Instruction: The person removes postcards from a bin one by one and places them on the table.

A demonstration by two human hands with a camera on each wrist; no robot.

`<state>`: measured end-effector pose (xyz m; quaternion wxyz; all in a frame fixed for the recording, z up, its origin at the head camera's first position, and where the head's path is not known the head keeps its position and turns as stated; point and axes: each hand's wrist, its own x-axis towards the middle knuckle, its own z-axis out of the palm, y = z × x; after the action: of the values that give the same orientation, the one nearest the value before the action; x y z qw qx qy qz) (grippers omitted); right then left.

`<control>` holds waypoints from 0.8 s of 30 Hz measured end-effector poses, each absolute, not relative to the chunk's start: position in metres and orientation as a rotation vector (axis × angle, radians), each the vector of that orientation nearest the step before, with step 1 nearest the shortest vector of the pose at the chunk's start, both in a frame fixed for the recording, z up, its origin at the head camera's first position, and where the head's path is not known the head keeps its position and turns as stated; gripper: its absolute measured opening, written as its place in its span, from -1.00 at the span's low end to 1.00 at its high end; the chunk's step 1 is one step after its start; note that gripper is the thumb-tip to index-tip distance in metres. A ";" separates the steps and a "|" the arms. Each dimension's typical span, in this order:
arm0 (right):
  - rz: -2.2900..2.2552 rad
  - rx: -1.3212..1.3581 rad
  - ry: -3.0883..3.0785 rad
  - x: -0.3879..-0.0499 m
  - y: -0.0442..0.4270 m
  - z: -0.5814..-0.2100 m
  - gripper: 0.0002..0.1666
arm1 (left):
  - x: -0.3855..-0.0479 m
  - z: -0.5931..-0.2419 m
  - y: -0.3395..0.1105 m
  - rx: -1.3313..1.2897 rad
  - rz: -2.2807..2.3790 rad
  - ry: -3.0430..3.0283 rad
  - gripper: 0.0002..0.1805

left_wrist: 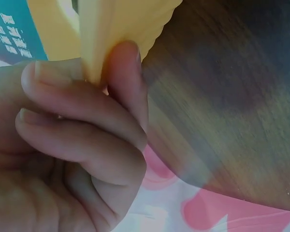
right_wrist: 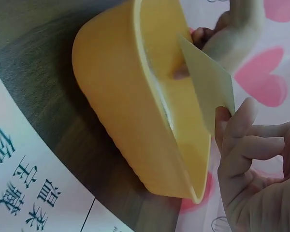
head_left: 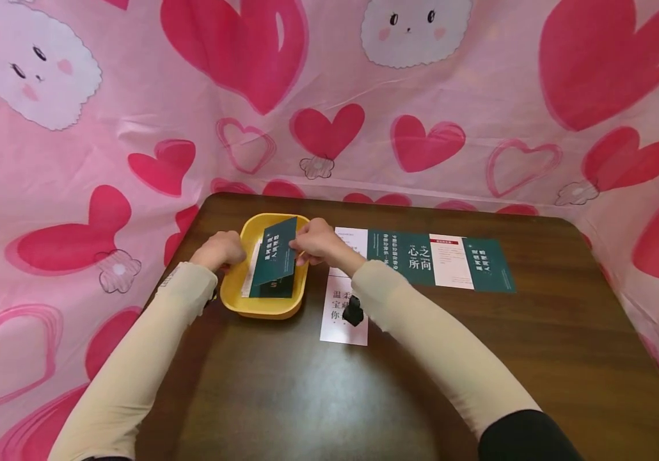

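Note:
A yellow plastic basket (head_left: pixel 265 310) stands at the left of the table. The left hand (head_left: pixel 222 250) is at its left side; in the left wrist view, thumb and finger pinch the basket's wall (left_wrist: pixel 94 38). Above the basket, the right hand (head_left: pixel 322 242) pinches the right edge of a dark green card (head_left: pixel 277 250) with white lettering. That card is tilted, and its pale back (right_wrist: pixel 210 82) shows in the right wrist view. Beneath it lie another green card (head_left: pixel 285 288) and a white one, partly hidden.
Right of the basket, a row of cards runs along the table (head_left: pixel 565 333): a white card, green cards (head_left: pixel 410 259), a white card with a red band (head_left: pixel 450 262) and a green card (head_left: pixel 492 266). A white lettered card (head_left: pixel 338 320) lies nearer, partly under the right forearm. Heart-patterned cloth (head_left: pixel 421 89) hangs behind.

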<state>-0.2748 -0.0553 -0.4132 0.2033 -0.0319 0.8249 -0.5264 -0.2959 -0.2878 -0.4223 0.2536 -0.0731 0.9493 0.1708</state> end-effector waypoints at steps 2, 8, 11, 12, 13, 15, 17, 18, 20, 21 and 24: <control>-1.496 -0.100 2.285 -0.273 -0.046 -0.413 -0.83 | -0.296 -0.423 -0.285 -0.176 0.446 2.588 -0.58; -1.546 -0.167 2.241 -0.268 -0.023 -0.414 -0.81 | -0.296 -0.422 -0.288 -0.169 0.456 2.583 -0.61; -1.556 -0.173 2.247 -0.266 -0.015 -0.415 -0.80 | -0.295 -0.422 -0.289 -0.165 0.457 2.575 -0.61; -1.560 -0.168 2.249 -0.265 -0.012 -0.415 -0.80 | -0.295 -0.423 -0.290 -0.160 0.455 2.575 -0.61; -1.562 -0.162 2.254 -0.264 -0.009 -0.414 -0.79 | -0.295 -0.422 -0.290 -0.154 0.454 2.574 -0.61; -1.569 -0.152 2.261 -0.263 -0.002 -0.413 -0.77 | -0.294 -0.420 -0.291 -0.155 0.461 2.571 -0.59; -1.597 -0.134 2.250 -0.262 0.004 -0.411 -0.74 | -0.293 -0.418 -0.292 -0.148 0.470 2.572 -0.58; -1.613 -0.120 2.242 -0.261 0.007 -0.411 -0.73 | -0.292 -0.417 -0.292 -0.145 0.474 2.573 -0.58; -1.642 -0.092 2.223 -0.260 0.013 -0.410 -0.70 | -0.291 -0.416 -0.293 -0.134 0.482 2.574 -0.57; -1.653 -0.077 2.216 -0.259 0.016 -0.410 -0.68 | -0.291 -0.415 -0.294 -0.124 0.486 2.575 -0.57; -1.657 -0.041 2.215 -0.256 0.026 -0.412 -0.66 | -0.291 -0.414 -0.294 -0.114 0.483 2.584 -0.59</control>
<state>-0.2562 0.0264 -0.4124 0.1863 -0.0144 0.7866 -0.5885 -0.2910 -0.2943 -0.4145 0.2524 -0.0421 0.9502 0.1778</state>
